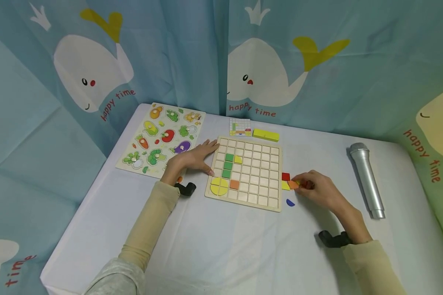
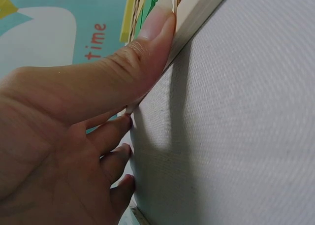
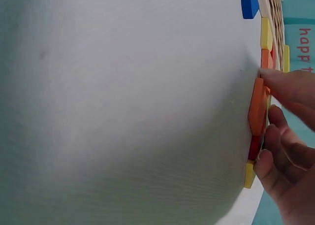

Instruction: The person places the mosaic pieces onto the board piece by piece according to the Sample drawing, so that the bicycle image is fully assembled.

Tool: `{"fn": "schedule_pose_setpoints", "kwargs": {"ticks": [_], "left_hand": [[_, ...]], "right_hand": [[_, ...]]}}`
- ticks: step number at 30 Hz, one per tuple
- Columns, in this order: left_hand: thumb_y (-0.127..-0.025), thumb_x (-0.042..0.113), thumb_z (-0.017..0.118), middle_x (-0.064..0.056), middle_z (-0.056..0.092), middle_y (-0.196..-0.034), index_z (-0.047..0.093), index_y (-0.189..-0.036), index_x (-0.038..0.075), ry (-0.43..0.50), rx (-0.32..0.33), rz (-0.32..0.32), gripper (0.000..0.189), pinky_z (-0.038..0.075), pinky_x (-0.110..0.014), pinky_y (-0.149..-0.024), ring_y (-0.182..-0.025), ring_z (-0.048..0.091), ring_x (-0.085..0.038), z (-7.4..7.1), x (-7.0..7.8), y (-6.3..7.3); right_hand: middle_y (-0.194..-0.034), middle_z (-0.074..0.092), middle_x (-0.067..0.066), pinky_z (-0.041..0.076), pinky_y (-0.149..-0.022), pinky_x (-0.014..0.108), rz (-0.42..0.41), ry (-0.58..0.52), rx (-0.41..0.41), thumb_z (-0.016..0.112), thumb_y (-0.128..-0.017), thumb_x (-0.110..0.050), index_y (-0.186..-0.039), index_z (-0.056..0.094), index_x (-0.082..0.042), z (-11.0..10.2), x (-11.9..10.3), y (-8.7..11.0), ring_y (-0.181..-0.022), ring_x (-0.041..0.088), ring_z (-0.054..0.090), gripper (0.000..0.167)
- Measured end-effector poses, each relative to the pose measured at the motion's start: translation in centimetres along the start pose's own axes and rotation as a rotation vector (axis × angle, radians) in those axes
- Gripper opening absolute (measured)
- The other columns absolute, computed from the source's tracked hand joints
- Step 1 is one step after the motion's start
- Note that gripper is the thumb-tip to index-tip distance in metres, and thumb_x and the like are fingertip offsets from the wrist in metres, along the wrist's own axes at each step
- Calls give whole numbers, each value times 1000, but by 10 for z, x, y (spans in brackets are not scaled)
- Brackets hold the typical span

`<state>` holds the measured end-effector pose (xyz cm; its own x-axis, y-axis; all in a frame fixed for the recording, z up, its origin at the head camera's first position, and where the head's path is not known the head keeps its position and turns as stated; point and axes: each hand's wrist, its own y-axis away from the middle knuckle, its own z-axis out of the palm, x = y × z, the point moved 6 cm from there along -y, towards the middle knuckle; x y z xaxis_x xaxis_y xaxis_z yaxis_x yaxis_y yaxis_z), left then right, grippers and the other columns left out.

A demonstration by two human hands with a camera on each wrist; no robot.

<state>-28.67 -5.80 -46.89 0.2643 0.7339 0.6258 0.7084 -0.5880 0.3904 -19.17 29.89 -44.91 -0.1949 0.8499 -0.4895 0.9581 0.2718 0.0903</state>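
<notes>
A wooden grid board (image 1: 254, 172) lies on the table, with green squares (image 1: 227, 165), yellow quarter-round pieces (image 1: 219, 186) and an orange square (image 1: 234, 184) in its cells. My left hand (image 1: 195, 157) rests at its left edge, fingers spread; in the left wrist view the thumb (image 2: 157, 25) presses on the rim. To the right of the board, my right hand (image 1: 319, 188) touches a cluster of loose pieces, its fingertips at an orange piece (image 3: 257, 109). Whether it pinches one is hidden. Beside the cluster are a red square (image 1: 286, 176) and a blue half-round piece (image 1: 290, 203).
A pattern card (image 1: 240, 127) and a yellow box (image 1: 266, 135) stand behind the board. At the left lies a vegetable puzzle board (image 1: 162, 139), partly under my left hand and forearm. A silver microphone (image 1: 367, 180) lies at the right. Curtains hang behind the table.
</notes>
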Motion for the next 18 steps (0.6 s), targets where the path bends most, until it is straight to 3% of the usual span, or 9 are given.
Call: {"fn": "schedule_pose_setpoints", "kwargs": {"ticks": [6,12,18], "left_hand": [[-84,28,86,-4,-1,-175,13,-167,16,-6,4,3,111,2,-52,-130,-161,-9,-27,0,-1,-1],[-84,27,86,-5,-1,-175,14,-167,15,-7,6,4,110,3,-52,-130,-161,-8,-27,-1,0,0],[-84,28,86,-5,-1,-175,13,-167,15,-10,3,9,111,3,-52,-130,-161,-9,-27,-1,0,0]], "right_hand": [[-91,65,12,46,-65,25,16,12,46,82,-85,-10,-106,74,6,-1,2,0,-79,22,56,27],[-84,63,9,47,-62,24,-4,23,84,85,-83,-11,-96,75,5,-2,2,3,-75,19,56,23],[-88,70,13,52,-64,22,23,-9,76,82,-83,-11,-100,73,6,-1,0,4,-77,21,62,26]]}}
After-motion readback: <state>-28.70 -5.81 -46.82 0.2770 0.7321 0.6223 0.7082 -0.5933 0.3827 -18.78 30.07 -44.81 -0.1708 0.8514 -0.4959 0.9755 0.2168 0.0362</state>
